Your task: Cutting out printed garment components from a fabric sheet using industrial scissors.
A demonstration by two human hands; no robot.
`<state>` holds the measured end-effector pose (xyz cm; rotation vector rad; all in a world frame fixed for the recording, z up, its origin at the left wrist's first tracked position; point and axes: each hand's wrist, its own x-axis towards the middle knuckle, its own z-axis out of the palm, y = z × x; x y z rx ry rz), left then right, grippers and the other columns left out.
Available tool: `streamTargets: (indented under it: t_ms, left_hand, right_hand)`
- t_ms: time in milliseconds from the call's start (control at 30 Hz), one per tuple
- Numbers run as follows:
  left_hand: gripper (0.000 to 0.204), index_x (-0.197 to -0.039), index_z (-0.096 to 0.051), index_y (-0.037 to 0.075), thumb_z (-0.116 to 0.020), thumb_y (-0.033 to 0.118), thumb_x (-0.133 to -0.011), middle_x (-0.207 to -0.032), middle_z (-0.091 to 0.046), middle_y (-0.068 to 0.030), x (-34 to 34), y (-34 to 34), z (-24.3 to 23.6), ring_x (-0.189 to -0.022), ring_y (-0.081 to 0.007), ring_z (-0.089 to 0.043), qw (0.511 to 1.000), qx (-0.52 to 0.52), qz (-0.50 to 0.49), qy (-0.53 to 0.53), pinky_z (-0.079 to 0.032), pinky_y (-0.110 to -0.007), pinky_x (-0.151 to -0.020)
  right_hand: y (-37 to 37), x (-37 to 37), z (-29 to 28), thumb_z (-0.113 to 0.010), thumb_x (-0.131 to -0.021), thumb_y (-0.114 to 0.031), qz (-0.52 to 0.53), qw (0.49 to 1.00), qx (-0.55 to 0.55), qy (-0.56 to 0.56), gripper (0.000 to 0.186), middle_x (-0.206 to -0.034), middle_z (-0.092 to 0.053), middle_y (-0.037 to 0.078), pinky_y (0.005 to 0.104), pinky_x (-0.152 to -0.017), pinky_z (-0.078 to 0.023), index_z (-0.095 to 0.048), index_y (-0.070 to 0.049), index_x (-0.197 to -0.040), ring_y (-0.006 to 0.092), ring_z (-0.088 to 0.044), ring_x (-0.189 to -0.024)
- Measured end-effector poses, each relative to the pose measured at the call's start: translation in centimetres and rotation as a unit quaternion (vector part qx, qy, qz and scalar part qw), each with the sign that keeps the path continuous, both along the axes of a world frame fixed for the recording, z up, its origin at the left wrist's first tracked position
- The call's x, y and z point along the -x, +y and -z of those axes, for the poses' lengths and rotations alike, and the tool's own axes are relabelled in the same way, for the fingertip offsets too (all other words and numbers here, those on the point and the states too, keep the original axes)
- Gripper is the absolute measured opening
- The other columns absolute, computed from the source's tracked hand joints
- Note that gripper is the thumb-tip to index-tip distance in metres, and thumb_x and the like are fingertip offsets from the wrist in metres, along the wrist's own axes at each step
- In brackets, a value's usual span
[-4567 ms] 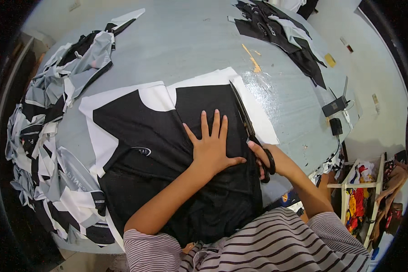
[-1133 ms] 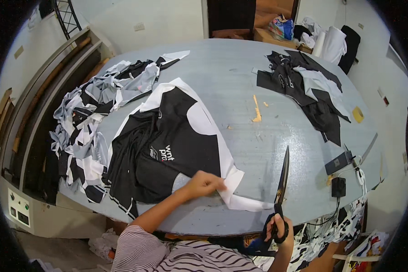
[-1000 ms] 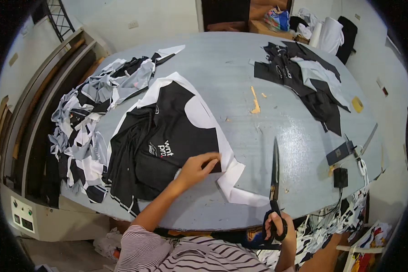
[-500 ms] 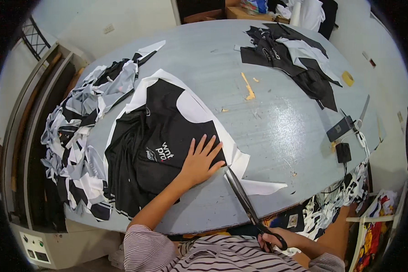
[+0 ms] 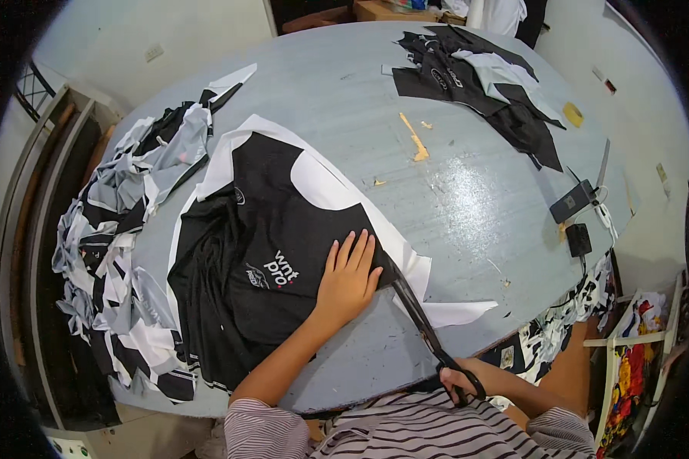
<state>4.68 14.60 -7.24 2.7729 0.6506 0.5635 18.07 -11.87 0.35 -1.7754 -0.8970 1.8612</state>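
My left hand [image 5: 348,279] lies flat on a black printed garment piece [image 5: 272,229], fingers spread, close to its right edge. White fabric [image 5: 329,164] borders the black piece along its top and right side. In my right hand [image 5: 467,380] are long dark scissors [image 5: 421,317], with fingers through the handle loops. Their blades reach up to the lower right corner of the black piece, just right of my left fingertips. The blade tips are hidden at the fabric edge. A pointed white offcut [image 5: 459,312] trails to the right of the blades.
Black, grey and white scraps [image 5: 122,260] are heaped along the left of the grey table [image 5: 344,99]. Dark cut pieces [image 5: 482,92] lie at the far right, near a roll of yellow tape [image 5: 573,115]. A black box [image 5: 573,202] and adapter [image 5: 579,239] with cables sit on the right.
The scissors have moved up so their tips go out of sight at the fabric's corner. My left hand has stayed flat on the garment piece. The whole view has shifted slightly.
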Motion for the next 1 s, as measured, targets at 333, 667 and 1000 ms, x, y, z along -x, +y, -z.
streamTargets:
  t_ms: [333, 667, 1000]
  left_hand:
    - [0.054, -0.136, -0.04, -0.001, -0.049, 0.028, -0.091, -0.142, -0.039, -0.0164, 0.0, 0.0, -0.2, -0.134, -0.0316, -0.033, 1.0, 0.002, 0.002, -0.013, -0.022, -0.047, -0.111]
    - [0.055, -0.134, -0.041, -0.004, -0.049, 0.029, -0.091, -0.142, -0.039, -0.0168, 0.2, 0.1, -0.2, -0.134, -0.0314, -0.033, 1.0, 0.003, -0.005, -0.004, -0.021, -0.048, -0.111]
    - [0.055, -0.134, -0.041, -0.004, -0.049, 0.03, -0.092, -0.143, -0.039, -0.0166, 0.1, 0.1, 0.0, -0.134, -0.0311, -0.032, 1.0, -0.002, -0.014, -0.002, -0.021, -0.049, -0.111]
  right_hand:
    - [1.9, 0.0, 0.2, -0.042, -0.093, -0.058, 0.023, 0.999, 0.04, 0.0, 0.058, -0.067, -0.055, 0.005, 0.0269, -0.059, -0.046, -0.053, -0.001, -0.087, 0.0139, -0.057, -0.062]
    - [2.7, 0.2, -0.5, -0.043, -0.093, -0.058, 0.03, 0.999, 0.019, -0.004, 0.058, -0.064, -0.053, 0.005, 0.0263, -0.057, -0.045, -0.051, -0.002, -0.084, 0.0142, -0.056, -0.06]
    - [2.8, 0.5, -1.0, -0.043, -0.094, -0.056, 0.009, 0.998, 0.026, -0.049, 0.056, -0.061, -0.055, 0.005, 0.0283, -0.054, -0.043, -0.052, -0.001, -0.086, 0.0149, -0.056, -0.058]
